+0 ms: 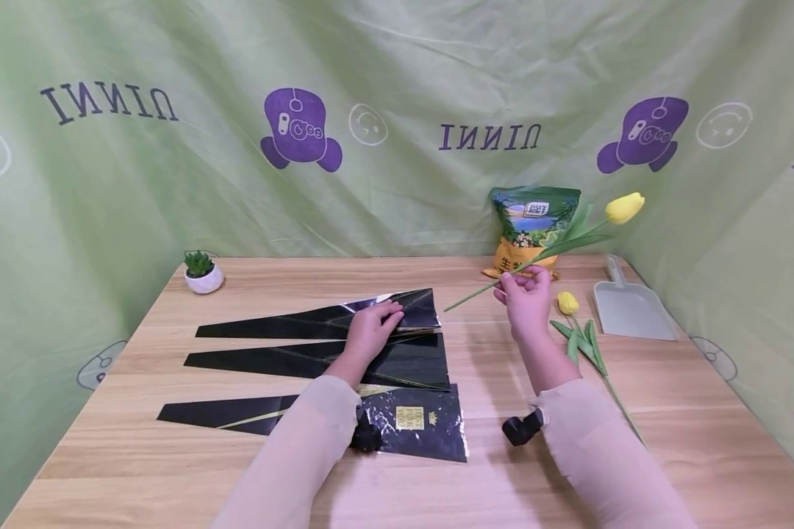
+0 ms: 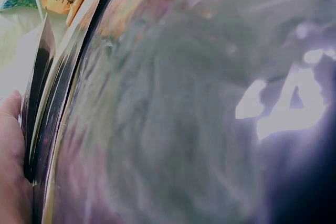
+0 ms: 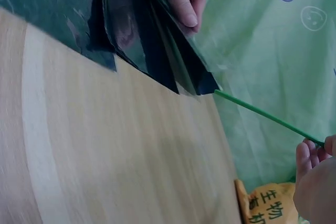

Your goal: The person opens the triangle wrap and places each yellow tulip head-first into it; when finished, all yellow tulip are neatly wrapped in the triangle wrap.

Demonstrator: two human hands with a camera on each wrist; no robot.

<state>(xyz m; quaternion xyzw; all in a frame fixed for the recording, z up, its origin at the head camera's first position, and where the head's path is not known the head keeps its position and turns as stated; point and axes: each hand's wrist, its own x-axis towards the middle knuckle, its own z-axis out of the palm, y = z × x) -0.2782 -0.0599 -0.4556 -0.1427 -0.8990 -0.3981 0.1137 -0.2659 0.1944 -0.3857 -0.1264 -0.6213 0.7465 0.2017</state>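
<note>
Three tapered black flower-wrapping sleeves lie in a row on the table. My left hand holds the farthest sleeve near its wide right end; in the right wrist view the sleeve's layers spread apart at the mouth. My right hand pinches the green stem of a yellow artificial tulip. Its bloom tilts up to the right, and the stem's lower tip points at the sleeve's mouth. In the right wrist view the stem ends right at the sleeve's corner. Sleeve film fills most of the left wrist view.
The middle sleeve and the nearest sleeve, with a gold label, lie under my left arm. A second yellow tulip and a grey dustpan lie to the right. A printed bag and potted succulent stand behind.
</note>
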